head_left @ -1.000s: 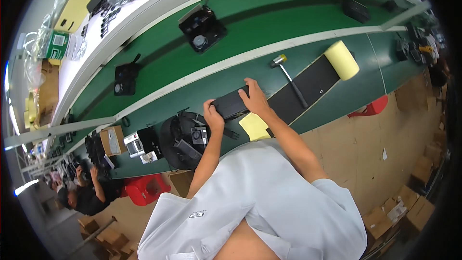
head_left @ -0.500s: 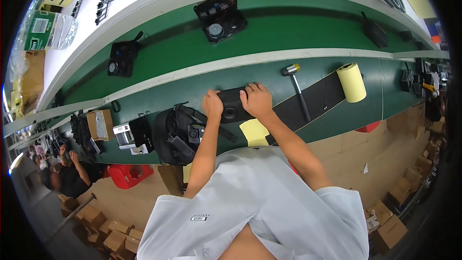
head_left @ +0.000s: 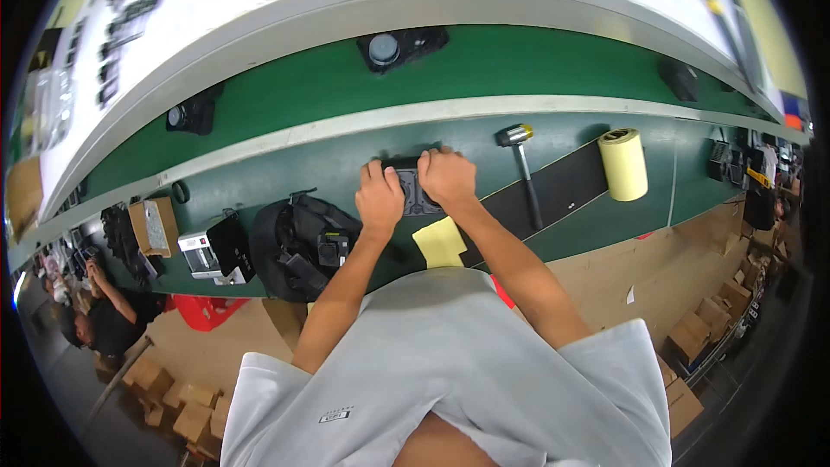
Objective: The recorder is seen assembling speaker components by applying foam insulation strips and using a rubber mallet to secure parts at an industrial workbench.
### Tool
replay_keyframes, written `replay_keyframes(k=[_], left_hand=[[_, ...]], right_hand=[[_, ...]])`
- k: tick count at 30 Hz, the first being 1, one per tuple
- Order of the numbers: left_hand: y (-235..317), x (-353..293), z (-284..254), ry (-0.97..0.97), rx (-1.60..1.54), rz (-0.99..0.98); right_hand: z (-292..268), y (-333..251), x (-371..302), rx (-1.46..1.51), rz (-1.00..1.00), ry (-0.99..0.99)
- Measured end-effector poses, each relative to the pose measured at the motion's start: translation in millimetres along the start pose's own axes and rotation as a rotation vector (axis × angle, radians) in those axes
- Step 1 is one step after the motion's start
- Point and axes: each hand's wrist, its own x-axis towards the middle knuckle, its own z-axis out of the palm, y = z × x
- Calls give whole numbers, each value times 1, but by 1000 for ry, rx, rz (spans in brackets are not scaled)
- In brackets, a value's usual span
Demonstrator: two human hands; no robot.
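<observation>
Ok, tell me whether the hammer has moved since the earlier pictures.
No: the hammer still lies across the black strip, its head pointing toward the white rail, as before.

Head-worn fisheye, downward over hands

No wording can be read with certainty. A light grey short-sleeved shirt bears a small dark printed emblem, an outlined rectangle with characters inside and a row of tiny letters just beside it, slanted and too small to make out. Pale lettering, equally illegible, runs along the edge of a black rectangular box. A small black boxy device carries a yellow-green marking, its content unclear.
</observation>
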Motion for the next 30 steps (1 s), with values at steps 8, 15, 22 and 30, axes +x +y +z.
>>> replay_keyframes(k=[8, 15, 22, 30], left_hand=[[-1, -12, -1, 64, -105, 63], [-33, -38, -3, 212, -310, 410], [-12, -73, -91, -212, -1432, -828], [30, -99, -179, -289, -1067, 50]], right_hand=[[9, 44, 13, 195, -173, -364], [-20, 21, -9, 302, -269, -902], [-78, 0, -82, -95, -962, 70], [-117, -7, -121, 16, -1018, 777]])
